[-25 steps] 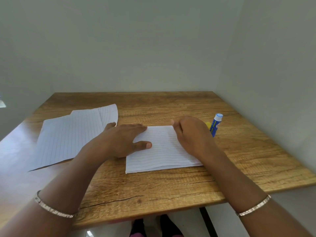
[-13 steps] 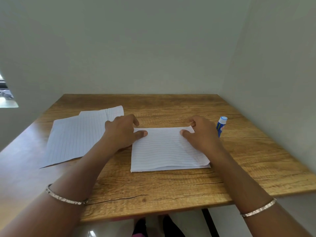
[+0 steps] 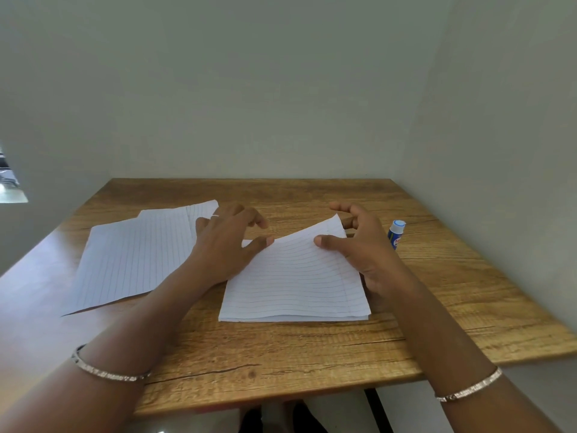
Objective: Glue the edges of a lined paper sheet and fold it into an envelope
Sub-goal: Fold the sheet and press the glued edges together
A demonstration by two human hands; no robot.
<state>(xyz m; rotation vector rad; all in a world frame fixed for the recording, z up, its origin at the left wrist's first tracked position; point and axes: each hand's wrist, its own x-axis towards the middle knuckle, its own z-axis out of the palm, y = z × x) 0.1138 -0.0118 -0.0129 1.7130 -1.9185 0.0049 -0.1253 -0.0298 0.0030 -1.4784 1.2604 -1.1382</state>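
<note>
The lined sheet (image 3: 293,276) looks already folded in half on the table (image 3: 281,364), its top layer's far edge being pinched up by the right hand (image 3: 359,245) and thumbed by the left hand (image 3: 228,242), so gluing with the glue stick (image 3: 396,234) is probably still left.

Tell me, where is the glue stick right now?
The glue stick stands upright on the right side of the wooden table, just beyond the right hand that is lifting a corner of the folded sheet.
</note>
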